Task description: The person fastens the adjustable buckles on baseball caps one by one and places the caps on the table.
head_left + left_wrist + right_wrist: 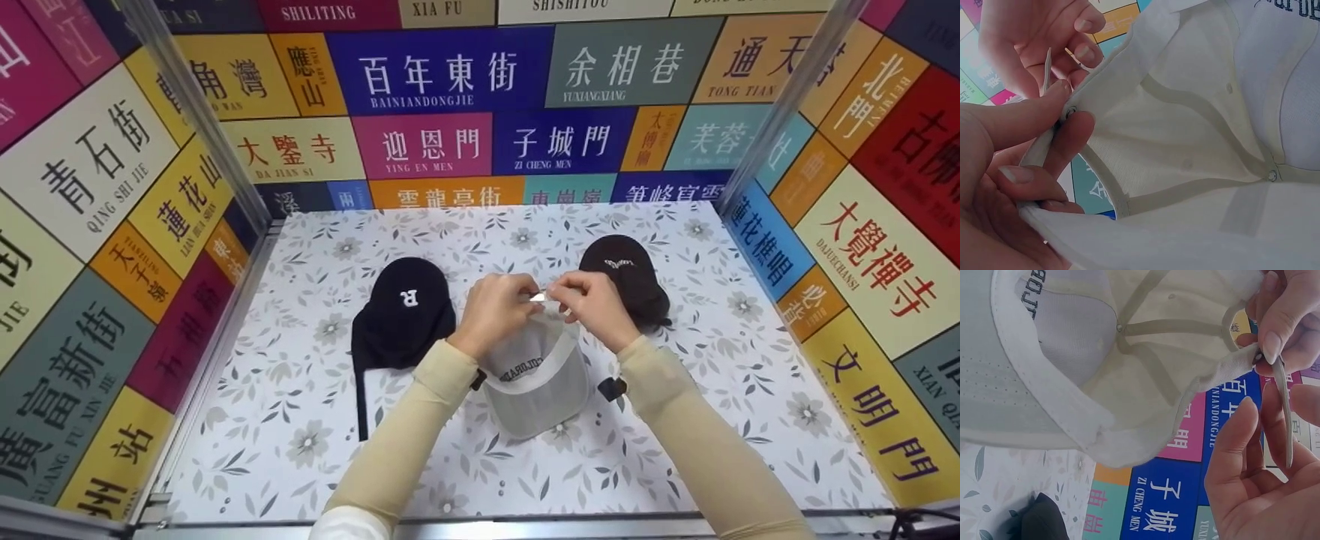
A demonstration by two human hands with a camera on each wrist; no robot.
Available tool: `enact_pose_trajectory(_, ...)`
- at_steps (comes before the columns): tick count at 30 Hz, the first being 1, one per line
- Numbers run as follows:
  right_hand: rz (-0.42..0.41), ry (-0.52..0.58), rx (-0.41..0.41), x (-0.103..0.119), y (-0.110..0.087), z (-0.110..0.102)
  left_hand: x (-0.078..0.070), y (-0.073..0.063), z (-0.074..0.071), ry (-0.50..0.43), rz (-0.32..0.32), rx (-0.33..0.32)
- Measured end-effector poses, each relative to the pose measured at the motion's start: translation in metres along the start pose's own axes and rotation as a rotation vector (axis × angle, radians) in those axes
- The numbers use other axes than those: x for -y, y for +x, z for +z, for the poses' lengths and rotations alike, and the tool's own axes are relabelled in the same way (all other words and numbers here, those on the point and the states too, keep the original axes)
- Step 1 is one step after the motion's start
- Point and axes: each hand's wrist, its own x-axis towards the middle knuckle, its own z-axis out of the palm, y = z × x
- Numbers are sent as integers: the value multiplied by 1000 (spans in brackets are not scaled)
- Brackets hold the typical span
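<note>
A white baseball cap is held up over the table's middle, brim toward me, its inside and dark lettering showing. My left hand pinches the cap's back strap between thumb and finger, by a small metal snap. The strap's loose end sticks out past that pinch. Around this loose end my right hand has its fingers spread and slightly bent; in the right wrist view they do not visibly pinch it.
A black cap with a white letter lies at left, a long black strap trailing toward me. At right behind my right hand rests a dark brown cap. The flower-patterned tabletop is enclosed by walls of coloured signs.
</note>
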Motion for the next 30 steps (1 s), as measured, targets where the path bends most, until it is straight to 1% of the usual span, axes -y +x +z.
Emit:
enact_pose_trajectory(2,-3,-6,6,0,0,1,-1,1,1,0,2,-3)
enact_pose_trajectory(9,-35,-32,-4,-4,-1,7,0,-1,3,13,40,-24)
enact_pose_trajectory(16,-52,-34,-17,-31,13,11,0,-1,1,23,35,-22)
enact_pose_trajectory(19,-65,-24,-18,-38,15,12,1,0,1,25,29,-24)
enact_pose_trajectory(25,-81,-12,-37,-42,15,12,3,0,3,15,41,-17)
enact_pose_trajectory(30,-85,0,-40,-42,13,12,4,-1,4,14,38,-23)
